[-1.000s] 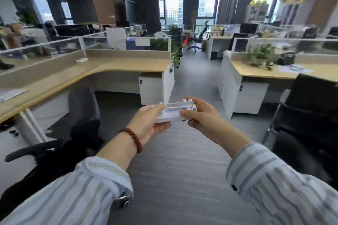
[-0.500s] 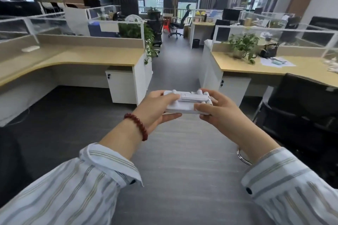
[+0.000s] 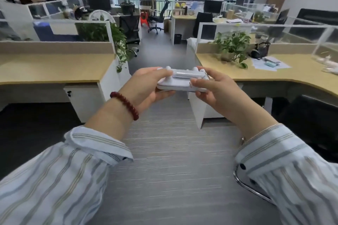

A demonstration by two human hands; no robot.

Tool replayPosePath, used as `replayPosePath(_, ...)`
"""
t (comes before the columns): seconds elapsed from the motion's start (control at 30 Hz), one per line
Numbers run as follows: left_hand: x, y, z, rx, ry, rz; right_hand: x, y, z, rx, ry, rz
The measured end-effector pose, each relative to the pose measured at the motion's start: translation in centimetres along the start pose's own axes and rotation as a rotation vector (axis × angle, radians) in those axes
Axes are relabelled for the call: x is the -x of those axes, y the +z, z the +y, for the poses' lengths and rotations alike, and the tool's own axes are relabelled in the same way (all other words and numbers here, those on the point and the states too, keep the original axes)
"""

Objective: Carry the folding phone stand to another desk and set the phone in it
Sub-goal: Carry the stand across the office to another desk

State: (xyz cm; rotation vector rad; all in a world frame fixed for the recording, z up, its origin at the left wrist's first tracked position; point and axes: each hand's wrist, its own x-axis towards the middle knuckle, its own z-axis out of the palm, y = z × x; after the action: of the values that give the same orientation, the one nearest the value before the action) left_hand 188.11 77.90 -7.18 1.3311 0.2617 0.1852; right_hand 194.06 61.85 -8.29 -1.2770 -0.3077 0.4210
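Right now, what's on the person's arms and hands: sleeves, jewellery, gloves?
Both arms wear a light blue shirt with grey and tan stripes, cuffs pushed back off the wrists; dark buttons show on the right cuff. The left wrist carries a dark red bead bracelet. Left hand and right hand are bare, no gloves.

Your left hand [image 3: 146, 86] and right hand [image 3: 215, 89] cover both ends of the white folded stand [image 3: 180, 81], so you can't read its hinge or how each grip sits underneath. At 2 o'clock, the small items on the right tabletop [image 3: 274, 73] are too blurred to identify. Both striped sleeves [image 3: 54, 179] run off the bottom edge.
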Motion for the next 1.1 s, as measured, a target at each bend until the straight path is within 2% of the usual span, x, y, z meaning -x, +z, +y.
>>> replayPosePath(0.23,-18.5,3.5,-3.6,-0.072,-0.108,-0.051,-16.4,-8.7,2.1,0.075,0.055,0.071)
replayPosePath(0.33,-27.5,5.3,-4.6,-0.027,-0.125,0.003,-24.6,-12.4,2.1,0.122,0.048,0.095)
replayPosePath(0.57,-47.2,8.5,-3.7,-0.037,-0.124,0.088,-44.2,-19.0,-0.7,0.184,0.072,0.028)
replayPosePath(0.9,-70.7,3.2,-3.1,-0.035,-0.116,0.224,-71.2,-19.6,1.8,0.205,0.159,-0.095)
replayPosePath(1.1,-88.8,-0.6,1.5,-0.003,-0.061,0.190,-89.4,-18.1,-0.6,0.142,0.095,-0.077)
